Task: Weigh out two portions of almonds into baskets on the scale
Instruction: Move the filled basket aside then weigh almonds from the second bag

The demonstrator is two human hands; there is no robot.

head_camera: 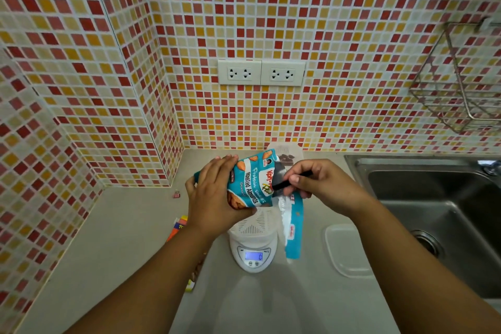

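A: Where's the almond bag (248, 184)?

B: Held up over the scale (253, 248). The left hand (214, 192) grasps its lower end, fingers wrapped round the teal packet. A torn strip of the pack (292, 228) hangs down from its top toward the tabletop (130, 238).

A: And the right hand (317, 184)?

B: Its fingers pinch a black spoon handle (284, 184) at the bag's opened top. The spoon's end seems to be inside the bag, though I can't see it clearly.

A: Are the baskets out?

B: A white slotted basket (257, 225) sits on the scale, under the bag. A second basket (287, 156) with dark pieces in it stands behind, near the tiled wall (271, 22).

A: The display?

B: Lit blue; the digit looks like zero. A clear lid (348, 249) lies right of the scale, beside the sink (433, 198).
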